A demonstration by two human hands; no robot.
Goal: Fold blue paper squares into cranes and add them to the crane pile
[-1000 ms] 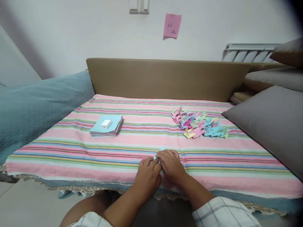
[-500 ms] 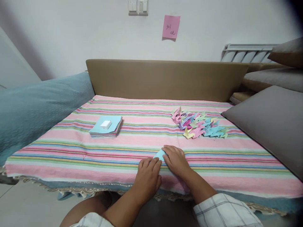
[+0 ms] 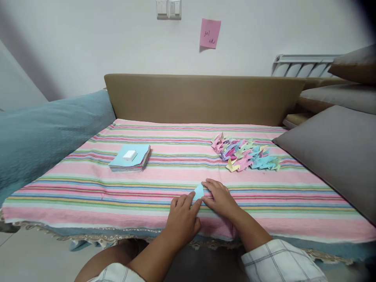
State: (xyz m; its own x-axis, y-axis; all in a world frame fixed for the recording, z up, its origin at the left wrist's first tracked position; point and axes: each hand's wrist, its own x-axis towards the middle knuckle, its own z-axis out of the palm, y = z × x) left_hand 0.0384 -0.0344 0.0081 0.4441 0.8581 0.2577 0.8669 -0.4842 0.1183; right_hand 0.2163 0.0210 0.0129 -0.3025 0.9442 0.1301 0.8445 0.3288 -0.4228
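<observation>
A small folded piece of light blue paper (image 3: 198, 192) lies on the striped cloth near the front edge, between my two hands. My left hand (image 3: 182, 219) rests palm down with its fingers spread, the index fingertip on the paper's left side. On the other side, my right hand (image 3: 219, 197) touches the paper's right edge with thumb and fingertips, which are apart from each other. The paper's outer edges are partly hidden under the fingertips. Beyond my right hand lies a pile of folded paper cranes (image 3: 243, 154) in pink, purple, blue, green and yellow.
A stack of coloured paper sheets (image 3: 138, 167) sits at the left with a white block (image 3: 129, 155) on top. Striped cloth (image 3: 73, 196) covers the seat. Grey cushions (image 3: 331, 145) stand at the right, a blue-covered armrest (image 3: 58, 125) at the left, a brown backrest (image 3: 202, 100) behind.
My fingers have shifted slightly apart, and more of the blue paper shows between them. The paper now appears turned more upright. The whole view has moved a little.
</observation>
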